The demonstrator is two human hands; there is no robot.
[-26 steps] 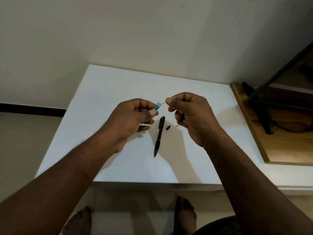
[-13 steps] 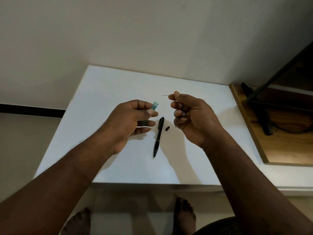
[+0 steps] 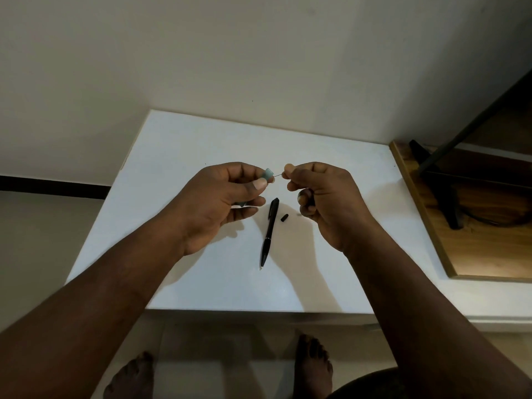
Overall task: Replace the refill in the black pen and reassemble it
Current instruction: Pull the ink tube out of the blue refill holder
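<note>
Holding a thin refill at the mouth of a teal case, the right hand pinches it while the left hand grips the case; the black pen lies on the table between them, 1 small black piece beside it. Likely next: careful alignment with the pen's barrel

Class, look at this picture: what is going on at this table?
A person's left hand holds a small teal case, and the right hand pinches a thin rod at the case's end. The black pen lies on the white table below the hands, untouched, with a small black piece loose beside it.
</note>
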